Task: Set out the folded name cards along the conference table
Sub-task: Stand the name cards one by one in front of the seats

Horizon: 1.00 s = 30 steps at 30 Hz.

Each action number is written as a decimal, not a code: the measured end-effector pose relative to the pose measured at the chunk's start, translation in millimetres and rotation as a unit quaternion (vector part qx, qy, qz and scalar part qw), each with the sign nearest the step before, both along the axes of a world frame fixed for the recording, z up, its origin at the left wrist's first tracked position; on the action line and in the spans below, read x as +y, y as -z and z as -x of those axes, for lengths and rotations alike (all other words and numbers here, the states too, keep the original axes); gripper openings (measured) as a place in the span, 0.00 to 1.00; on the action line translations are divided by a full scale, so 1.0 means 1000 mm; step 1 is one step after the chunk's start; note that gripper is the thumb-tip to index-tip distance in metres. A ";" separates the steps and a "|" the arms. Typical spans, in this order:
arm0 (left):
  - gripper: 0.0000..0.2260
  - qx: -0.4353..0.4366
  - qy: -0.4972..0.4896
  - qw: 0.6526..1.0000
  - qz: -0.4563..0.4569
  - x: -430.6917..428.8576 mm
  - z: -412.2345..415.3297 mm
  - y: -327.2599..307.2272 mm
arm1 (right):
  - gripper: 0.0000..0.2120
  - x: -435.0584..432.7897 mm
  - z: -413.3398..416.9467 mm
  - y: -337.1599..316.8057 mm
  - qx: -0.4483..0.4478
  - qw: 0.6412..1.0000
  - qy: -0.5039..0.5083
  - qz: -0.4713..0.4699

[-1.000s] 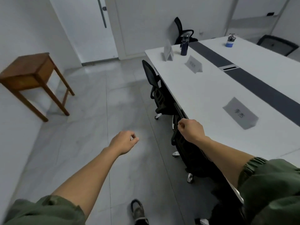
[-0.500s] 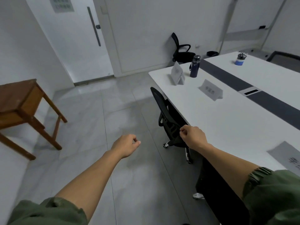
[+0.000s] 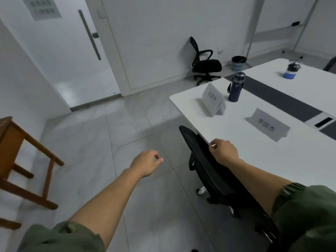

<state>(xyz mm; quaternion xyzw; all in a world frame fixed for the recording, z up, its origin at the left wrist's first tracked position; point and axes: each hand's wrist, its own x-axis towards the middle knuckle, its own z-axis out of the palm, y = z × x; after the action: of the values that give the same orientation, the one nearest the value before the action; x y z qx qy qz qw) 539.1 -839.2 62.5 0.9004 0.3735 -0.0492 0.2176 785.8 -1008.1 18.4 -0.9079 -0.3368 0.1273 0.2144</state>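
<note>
A person's left hand (image 3: 145,163) is clenched on nothing above the tiled floor. The right hand (image 3: 224,151), also curled with nothing visible in it, hovers over the back of a black chair (image 3: 203,160) tucked against the long edge of the white conference table (image 3: 300,160). A bunch of folded name cards (image 3: 213,101) stands near the table's corner, just beside a dark bottle (image 3: 236,88), and a single name card (image 3: 267,124) stands apart from them along the same edge.

The head camera is looking forward and down. It is facing the conference table (image 3: 300,160) from close beside it.
</note>
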 end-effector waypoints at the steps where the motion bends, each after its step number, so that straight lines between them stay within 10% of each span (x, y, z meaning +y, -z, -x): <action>1: 0.13 -0.005 0.001 1.000 0.001 0.027 -0.013 -0.001 | 0.14 0.024 -0.012 -0.004 0.001 1.000 0.005 0.001; 18: 0.13 0.028 0.152 0.988 0.013 0.351 -0.236 0.019 | 0.21 0.264 -0.177 0.001 0.078 0.980 0.168 0.068; 30: 0.09 0.033 0.252 0.962 0.097 0.385 -0.445 0.051 | 0.30 0.284 -0.356 -0.007 0.051 0.951 0.303 0.032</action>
<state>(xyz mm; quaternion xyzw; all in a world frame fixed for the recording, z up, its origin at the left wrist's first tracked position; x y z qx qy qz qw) 983.8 -453.8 11.7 0.9378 0.1347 -0.1681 0.2722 1141.4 -723.7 25.1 -0.9661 -0.0298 0.1130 0.2303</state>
